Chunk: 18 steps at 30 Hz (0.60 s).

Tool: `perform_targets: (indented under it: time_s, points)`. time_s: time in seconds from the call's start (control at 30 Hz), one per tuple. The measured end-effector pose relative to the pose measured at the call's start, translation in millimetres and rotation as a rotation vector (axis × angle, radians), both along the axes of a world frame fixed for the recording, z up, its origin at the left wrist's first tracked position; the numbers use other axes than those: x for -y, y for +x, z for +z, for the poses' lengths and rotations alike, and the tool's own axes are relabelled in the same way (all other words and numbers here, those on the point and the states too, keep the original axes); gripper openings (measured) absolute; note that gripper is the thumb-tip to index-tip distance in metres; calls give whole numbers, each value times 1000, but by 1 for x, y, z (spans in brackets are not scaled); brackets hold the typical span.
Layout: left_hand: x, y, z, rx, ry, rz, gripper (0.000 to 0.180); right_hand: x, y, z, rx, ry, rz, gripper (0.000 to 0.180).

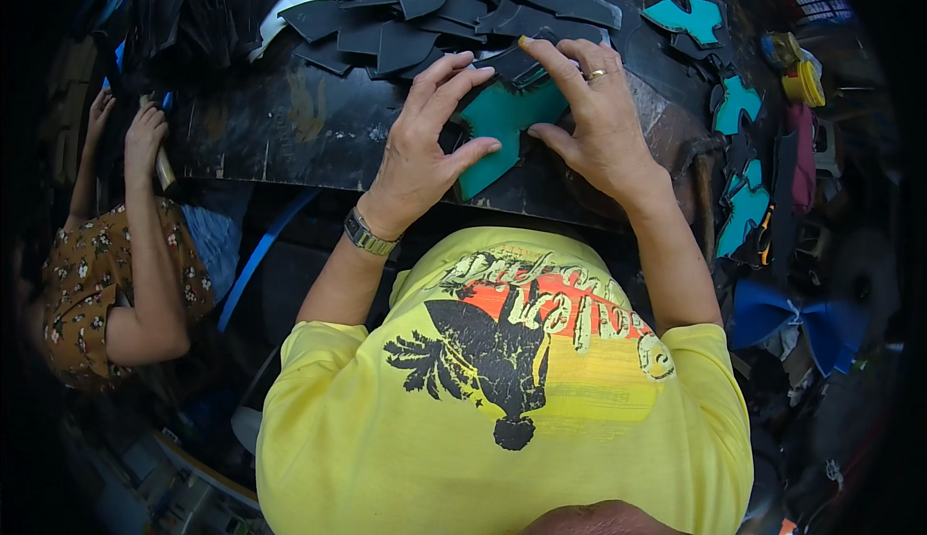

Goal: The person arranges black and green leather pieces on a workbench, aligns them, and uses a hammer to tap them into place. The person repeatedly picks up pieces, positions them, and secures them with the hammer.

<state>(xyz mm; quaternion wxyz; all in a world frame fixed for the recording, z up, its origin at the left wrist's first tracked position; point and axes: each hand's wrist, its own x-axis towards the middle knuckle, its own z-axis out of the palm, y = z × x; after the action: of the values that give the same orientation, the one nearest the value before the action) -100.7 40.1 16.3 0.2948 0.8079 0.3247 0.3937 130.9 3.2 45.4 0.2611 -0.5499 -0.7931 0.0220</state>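
Observation:
Just beyond the table's near edge, a teal cut piece with curved outlines and dark edging lies between my hands. My left hand curls around its left side, with the thumb on the teal face and the fingers at the far left edge. On the other side my right hand, which wears a ring, grips the right part, thumb low and index finger reaching to the far edge. Dark material shows beyond the teal under the right fingertips; how it joins the teal piece is hidden.
Black cut pieces pile up at the back of the dark table. More teal pieces lie along the right, near a yellow roll. At left, another person's hands hold a wooden handle.

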Motion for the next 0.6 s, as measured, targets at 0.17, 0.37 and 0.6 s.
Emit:
perform_targets:
  time_s: [0.17, 0.37, 0.6]
  points:
    - [3, -2, -19, 127, -53, -4, 69, 13, 7, 1, -198, -70, 82, 83]
    - [2, -11, -33, 184, -190, -58, 78, 39, 34, 9, -776, -279, 117, 66]
    - [13, -3, -19, -67, -10, 145, 66, 22, 111, -1, -1125, -18, -316, 56]
